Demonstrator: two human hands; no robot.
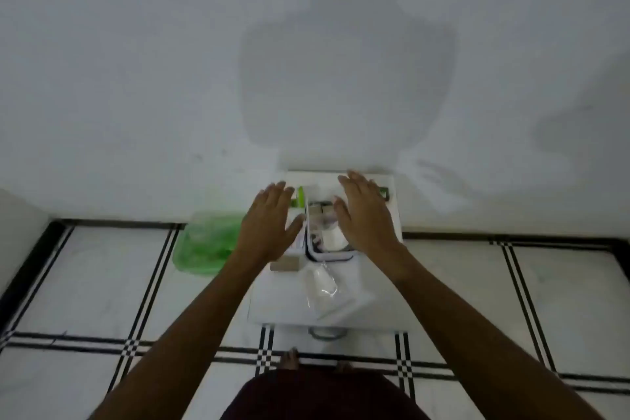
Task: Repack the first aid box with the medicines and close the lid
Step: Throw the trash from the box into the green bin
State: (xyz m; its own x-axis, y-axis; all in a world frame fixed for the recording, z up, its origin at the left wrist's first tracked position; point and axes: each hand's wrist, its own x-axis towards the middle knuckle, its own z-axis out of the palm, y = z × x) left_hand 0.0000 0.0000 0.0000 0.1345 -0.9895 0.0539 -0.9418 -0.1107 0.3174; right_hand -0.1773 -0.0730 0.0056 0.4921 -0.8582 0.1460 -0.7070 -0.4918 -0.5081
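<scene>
both hands hover flat with fingers spread, holding nothing: the left hand [269, 222] and the right hand [366, 215]. the open first aid box [325, 242] sits between them on the white surface [371, 283]. a clear plastic packet [324, 290] lies just nearer than both hands. a green bag [204, 245] rests on the floor left of the left hand.

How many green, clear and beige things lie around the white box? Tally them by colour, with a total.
Green: 2, bag, small item
Clear: 1, packet
Beige: 1, small carton
Total: 4
</scene>
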